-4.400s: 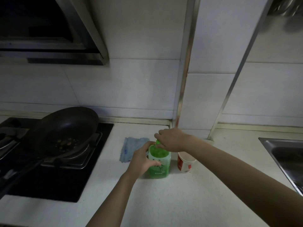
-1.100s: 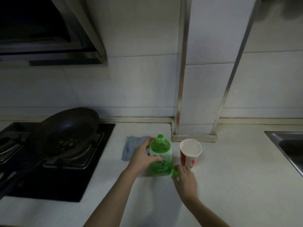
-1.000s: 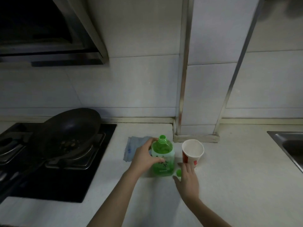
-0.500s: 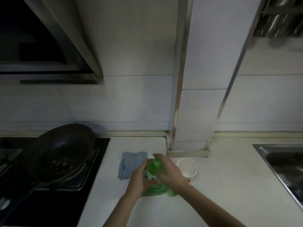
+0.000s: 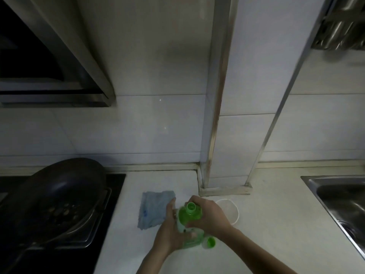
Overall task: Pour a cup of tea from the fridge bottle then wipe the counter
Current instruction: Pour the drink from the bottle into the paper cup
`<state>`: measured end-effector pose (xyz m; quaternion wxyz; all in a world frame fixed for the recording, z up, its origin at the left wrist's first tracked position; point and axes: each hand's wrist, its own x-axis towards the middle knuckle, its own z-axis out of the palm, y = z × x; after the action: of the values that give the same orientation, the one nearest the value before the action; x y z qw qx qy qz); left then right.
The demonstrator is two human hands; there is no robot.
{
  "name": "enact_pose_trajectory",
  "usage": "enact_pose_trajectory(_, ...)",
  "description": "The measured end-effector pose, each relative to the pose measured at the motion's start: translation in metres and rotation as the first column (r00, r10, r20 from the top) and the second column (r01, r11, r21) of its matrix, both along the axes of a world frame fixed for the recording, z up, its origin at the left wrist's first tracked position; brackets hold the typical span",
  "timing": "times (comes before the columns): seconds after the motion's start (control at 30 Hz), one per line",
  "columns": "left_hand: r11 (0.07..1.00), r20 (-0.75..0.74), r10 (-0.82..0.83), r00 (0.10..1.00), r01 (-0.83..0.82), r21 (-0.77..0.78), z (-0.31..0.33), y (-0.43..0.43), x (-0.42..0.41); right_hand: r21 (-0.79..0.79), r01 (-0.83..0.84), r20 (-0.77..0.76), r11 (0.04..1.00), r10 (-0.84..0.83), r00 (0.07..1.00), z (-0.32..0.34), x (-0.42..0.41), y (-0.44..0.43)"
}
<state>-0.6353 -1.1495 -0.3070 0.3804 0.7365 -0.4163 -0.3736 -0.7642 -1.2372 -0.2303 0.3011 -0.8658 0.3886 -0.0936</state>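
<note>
A green tea bottle point(image 5: 189, 215) stands uncapped on the white counter point(image 5: 272, 230). My left hand point(image 5: 172, 232) grips its left side and lower body. My right hand point(image 5: 209, 216) wraps round its upper right side, just below the open neck. The green cap point(image 5: 210, 242) lies on the counter to the right of the bottle's base. A white paper cup point(image 5: 233, 211) stands behind my right hand, partly hidden by it. A blue cloth point(image 5: 154, 209) lies flat to the left of the bottle.
A dark wok point(image 5: 63, 196) sits on the black stove point(image 5: 116, 186) at the left. A steel sink point(image 5: 339, 202) is at the right edge. A tiled pillar point(image 5: 227, 175) juts out behind the cup, and a range hood point(image 5: 55, 76) hangs over the stove.
My right hand set the cap down on the counter and moved up to grip the bottle's upper part. My left hand kept its hold. The camera has tilted upward.
</note>
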Motion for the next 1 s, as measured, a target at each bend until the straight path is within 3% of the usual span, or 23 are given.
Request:
enact_pose_trajectory(0.27, 0.980, -0.098, 0.057, 0.994, -0.075, -0.184, -0.018, 0.003, -0.010, 0.016, 0.026, -0.008, 1.000, -0.026, 1.000, 0.002, 0.001, 0.004)
enact_pose_trajectory(0.43, 0.990, -0.135, 0.015, 0.991, -0.034, -0.137, -0.018, -0.004, -0.001, 0.200, -0.043, 0.136, 0.979, 0.016, 0.991, 0.000, -0.007, 0.000)
enact_pose_trajectory(0.57, 0.993, -0.132, 0.006, 0.991, -0.022, -0.119, -0.023, -0.009, 0.000, 0.329, 0.026, 0.270, 0.944, -0.120, 0.955, -0.017, -0.027, -0.008)
enact_pose_trajectory(0.73, 0.986, -0.184, 0.091, 0.979, -0.115, -0.121, -0.030, -0.012, -0.007, 0.253, 0.219, 0.314, 0.942, -0.294, 0.903, -0.024, -0.050, -0.017)
enact_pose_trajectory(0.87, 0.979, -0.279, 0.112, 0.954, -0.154, -0.135, -0.024, -0.019, -0.015, 0.213, 0.374, 0.206, 0.903, -0.416, 0.886, -0.039, -0.073, -0.038)
enact_pose_trajectory(1.0, 0.976, -0.304, 0.140, 0.942, -0.183, -0.117, -0.032, -0.010, -0.013, 0.497, 0.342, 0.112, 0.798, -0.449, 0.886, -0.057, -0.099, -0.048)
